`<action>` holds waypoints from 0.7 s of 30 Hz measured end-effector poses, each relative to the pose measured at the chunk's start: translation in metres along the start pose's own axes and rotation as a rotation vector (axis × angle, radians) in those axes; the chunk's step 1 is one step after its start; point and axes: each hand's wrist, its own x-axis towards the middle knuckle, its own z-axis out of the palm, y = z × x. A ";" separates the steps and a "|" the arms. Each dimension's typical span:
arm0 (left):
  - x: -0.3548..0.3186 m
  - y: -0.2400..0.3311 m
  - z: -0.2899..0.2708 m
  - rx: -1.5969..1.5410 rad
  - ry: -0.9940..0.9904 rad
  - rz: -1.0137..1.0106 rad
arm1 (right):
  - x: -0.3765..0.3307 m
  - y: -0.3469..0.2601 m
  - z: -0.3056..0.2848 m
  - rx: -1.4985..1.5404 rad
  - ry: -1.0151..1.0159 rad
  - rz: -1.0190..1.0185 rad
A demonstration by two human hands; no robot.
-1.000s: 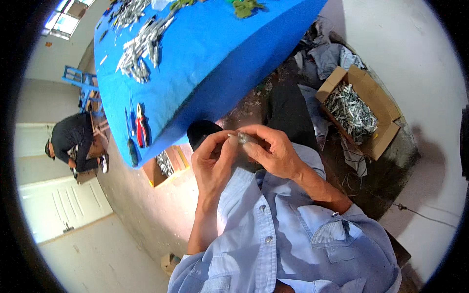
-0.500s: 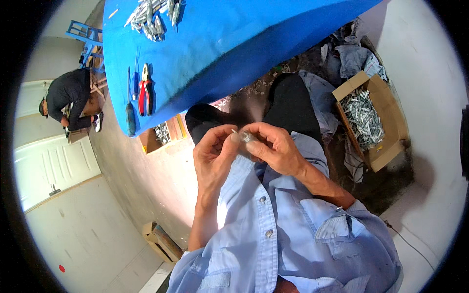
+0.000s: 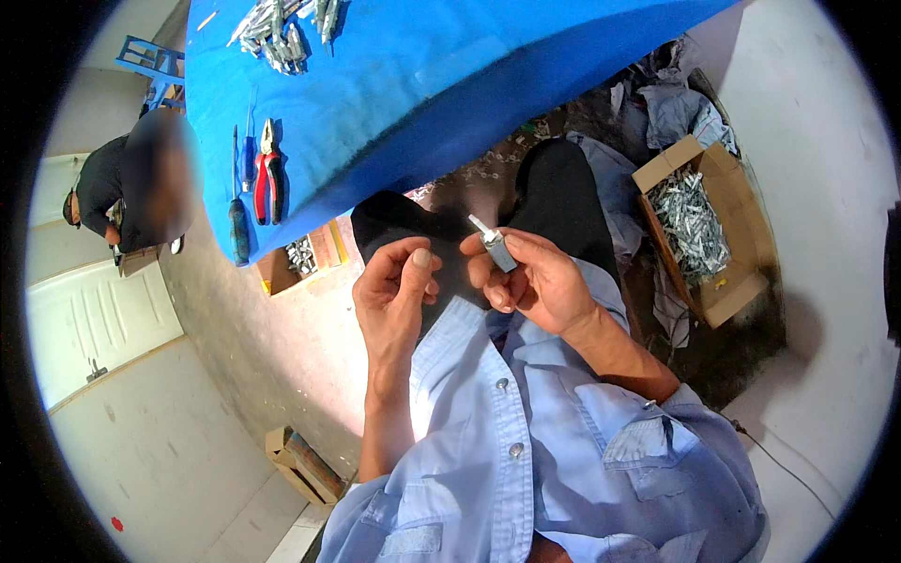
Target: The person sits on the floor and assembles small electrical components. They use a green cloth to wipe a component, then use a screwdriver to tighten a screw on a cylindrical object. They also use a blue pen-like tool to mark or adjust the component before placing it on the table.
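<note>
Above my lap, my right hand [image 3: 530,277] pinches a small grey metal piece [image 3: 502,255] between thumb and fingers. The piece has a blocky body, and a thin pale rod sticks up from it toward the left. My left hand [image 3: 399,281] is apart from it, a little to the left, with the fingers curled and the thumb over the index finger. Whatever its fingers may hold is hidden. Ahead on the blue-covered table [image 3: 375,84] lies a heap of similar-looking slim grey metal pieces [image 3: 274,38].
Red-handled pliers [image 3: 269,178] and two screwdrivers [image 3: 238,211] lie by the table's left edge. A cardboard box of metal parts [image 3: 690,225] stands at right, a smaller parts box [image 3: 302,258] under the table. Another person [image 3: 103,192] bends over at far left.
My hands have drawn apart. The right one now holds the metal piece alone, tilted with its rod showing. The view has shifted slightly.
</note>
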 end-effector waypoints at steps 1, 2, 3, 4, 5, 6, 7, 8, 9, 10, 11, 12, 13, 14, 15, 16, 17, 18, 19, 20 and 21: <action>0.001 -0.002 0.001 0.010 -0.004 0.002 | 0.000 0.001 -0.001 0.016 -0.006 -0.002; 0.002 -0.003 0.001 0.020 -0.007 0.004 | 0.000 0.002 -0.002 0.032 -0.013 -0.004; 0.003 -0.005 0.002 0.014 -0.016 0.003 | 0.001 0.002 -0.002 0.048 -0.019 -0.005; 0.004 -0.006 0.002 0.010 -0.022 0.001 | 0.001 0.003 -0.002 0.055 -0.014 -0.002; 0.004 -0.006 0.003 0.006 -0.027 -0.001 | 0.001 0.003 -0.002 0.062 -0.009 0.001; 0.004 -0.006 0.003 0.009 -0.025 -0.005 | 0.001 0.003 -0.002 0.069 -0.003 0.004; 0.004 -0.005 0.004 0.012 -0.024 -0.009 | 0.002 0.003 -0.002 0.075 -0.004 0.009; 0.004 -0.004 0.004 0.016 -0.023 -0.013 | 0.002 0.003 -0.002 0.081 -0.005 0.014; 0.004 -0.005 0.004 0.017 -0.020 -0.017 | 0.002 0.003 -0.003 0.087 -0.006 0.019; 0.004 -0.007 0.004 0.020 -0.018 -0.021 | 0.003 0.003 -0.002 0.065 0.004 0.022; 0.004 -0.007 0.004 0.023 -0.016 -0.025 | 0.003 0.002 -0.002 0.043 0.014 0.024; 0.005 -0.007 0.004 0.023 -0.013 -0.030 | 0.003 0.002 -0.002 0.021 0.024 0.027; 0.005 -0.007 0.004 0.023 -0.011 -0.037 | 0.003 0.002 -0.002 0.014 0.023 0.022; 0.005 -0.007 0.005 0.024 -0.008 -0.044 | 0.003 0.003 -0.002 0.008 0.023 0.017; 0.005 -0.007 0.005 0.026 -0.011 -0.043 | 0.004 0.003 -0.003 0.001 0.022 0.012; 0.006 -0.008 0.005 0.027 -0.013 -0.041 | 0.004 0.003 -0.004 0.003 0.016 0.009; 0.006 -0.009 0.005 0.029 -0.016 -0.039 | 0.005 0.003 -0.004 0.006 0.009 0.006; 0.006 -0.008 0.005 0.026 -0.016 -0.045 | 0.005 0.003 -0.005 0.008 0.003 0.002; 0.006 -0.008 0.006 0.023 -0.015 -0.051 | 0.005 0.003 -0.005 0.005 0.021 0.005; 0.007 -0.007 0.007 0.020 -0.015 -0.056 | 0.005 0.003 -0.004 0.001 0.038 0.008; 0.007 -0.007 0.008 0.015 -0.017 -0.055 | 0.005 0.003 -0.004 -0.002 0.056 0.011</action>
